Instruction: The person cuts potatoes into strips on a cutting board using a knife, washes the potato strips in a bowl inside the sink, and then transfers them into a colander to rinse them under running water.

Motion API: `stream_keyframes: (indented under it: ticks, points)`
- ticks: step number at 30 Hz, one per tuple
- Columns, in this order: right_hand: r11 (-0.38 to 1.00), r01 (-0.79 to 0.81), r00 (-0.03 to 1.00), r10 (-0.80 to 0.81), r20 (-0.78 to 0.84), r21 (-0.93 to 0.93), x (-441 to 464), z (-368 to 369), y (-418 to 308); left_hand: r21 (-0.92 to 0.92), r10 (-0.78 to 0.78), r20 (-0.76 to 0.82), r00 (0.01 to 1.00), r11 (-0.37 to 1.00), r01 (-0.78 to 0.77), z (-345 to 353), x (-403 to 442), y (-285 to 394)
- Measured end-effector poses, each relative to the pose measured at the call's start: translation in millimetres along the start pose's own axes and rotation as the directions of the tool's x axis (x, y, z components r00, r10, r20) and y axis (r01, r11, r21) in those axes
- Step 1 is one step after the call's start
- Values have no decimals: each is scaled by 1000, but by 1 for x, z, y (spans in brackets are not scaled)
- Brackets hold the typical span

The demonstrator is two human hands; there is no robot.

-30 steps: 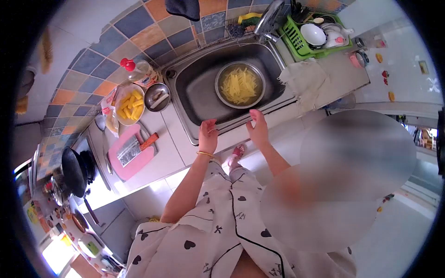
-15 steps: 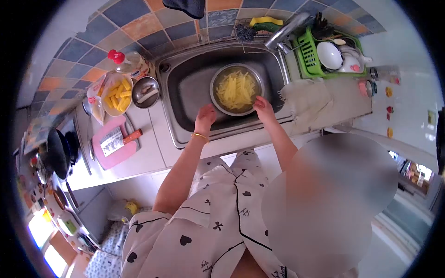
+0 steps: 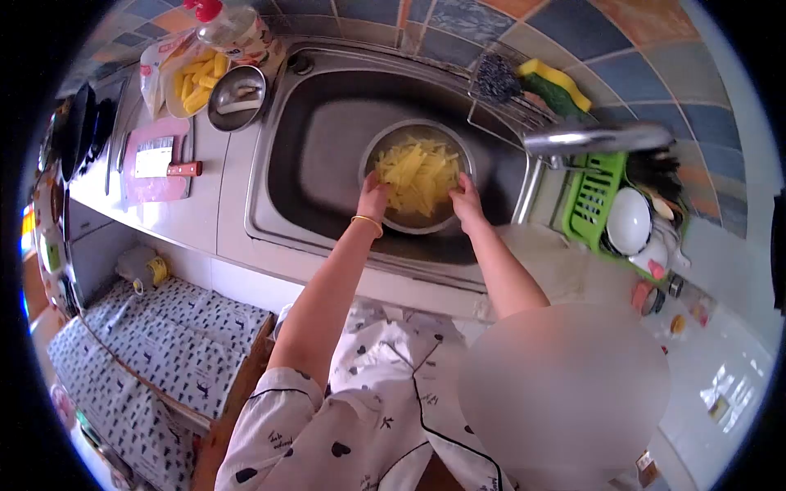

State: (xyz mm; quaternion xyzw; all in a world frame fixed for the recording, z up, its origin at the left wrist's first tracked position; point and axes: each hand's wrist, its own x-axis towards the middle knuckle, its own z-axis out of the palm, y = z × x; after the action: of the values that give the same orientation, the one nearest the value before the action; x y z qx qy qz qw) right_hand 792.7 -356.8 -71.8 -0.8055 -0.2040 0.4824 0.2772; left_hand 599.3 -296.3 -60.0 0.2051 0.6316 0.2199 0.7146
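A round metal bowl (image 3: 417,128) stands in the sink, full of pale yellow strips (image 3: 419,168) that look like cut potato in water. My left hand (image 3: 374,196) grips the bowl's near left rim, its fingertips just inside by the strips. On the opposite side my right hand (image 3: 465,200) holds the right rim, thumb towards the inside. The fingers under the bowl's edge are partly hidden.
The steel sink (image 3: 307,123) surrounds the bowl, with a faucet (image 3: 594,137) at its back right. Right of it sits a green dish rack (image 3: 591,200). Leftward are a small metal bowl (image 3: 223,110), yellow pieces in a bag (image 3: 196,82), and a cleaver (image 3: 154,159) on a pink board (image 3: 147,190).
My left hand has moved right, from beside the bowl onto its left rim. My right hand remains at the right rim. The camera view has turned and shifted.
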Motion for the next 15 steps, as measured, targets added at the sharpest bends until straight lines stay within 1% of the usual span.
stream_keyframes:
  ticks: [1,2,3,4,6,7,8,11,12,14,15]
  points:
    - [995,6,1000,-4,15,-101,14,5,6,65,-11,-14,1000,998,12,5,1,8]
    - [979,13,1000,-7,27,-202,28,11,13,118,29,-64,998,993,-21,6,13,2]
    - [954,19,999,-9,35,-300,41,16,19,162,65,-29,997,985,-60,1,40,-16]
    - [953,-46,995,69,67,-298,31,16,-6,204,94,9,996,974,-94,-9,75,-43]
    - [958,14,991,25,133,-286,66,33,26,211,108,1,994,972,-106,-8,96,-50]
    - [960,44,987,2,164,-275,76,40,29,179,94,-43,995,980,-84,3,90,-35]
    - [917,115,990,-73,124,-382,82,46,33,146,73,-87,993,988,-60,13,81,-22]
    - [948,61,983,-2,183,-312,67,49,9,140,-58,-48,997,988,64,29,81,-11]
    - [927,119,990,-83,113,-357,67,57,12,194,-42,3,999,980,41,29,91,-16]
    - [973,193,965,-166,203,-123,67,52,18,295,-22,113,993,955,-12,31,109,-26]
    - [976,220,947,-213,240,-3,63,48,14,273,-34,173,984,962,-15,32,102,-21]
